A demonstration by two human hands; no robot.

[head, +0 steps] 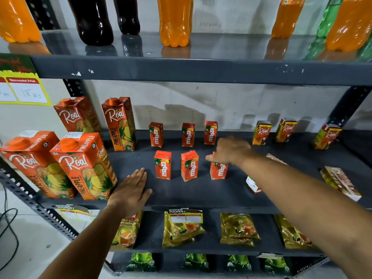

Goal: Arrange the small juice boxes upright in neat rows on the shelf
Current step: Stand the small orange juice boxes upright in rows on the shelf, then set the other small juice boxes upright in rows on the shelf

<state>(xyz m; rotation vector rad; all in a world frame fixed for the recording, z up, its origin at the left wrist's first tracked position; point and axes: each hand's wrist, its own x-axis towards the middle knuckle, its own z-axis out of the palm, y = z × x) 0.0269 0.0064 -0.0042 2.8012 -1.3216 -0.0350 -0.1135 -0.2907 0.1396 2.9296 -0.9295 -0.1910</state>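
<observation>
Dark shelf, our right grip closed over a half-hidden Maaza box, left grip flat, spread, empty.

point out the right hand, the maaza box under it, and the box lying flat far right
right hand [231, 151], head view, back of hand
maaza box [218, 171], head view, front face
flat box [340, 183], head view, top face

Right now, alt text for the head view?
A person's right hand grips the top of a small Maaza box, third in the front row of a grey shelf; the left hand rests flat nearby.
</observation>
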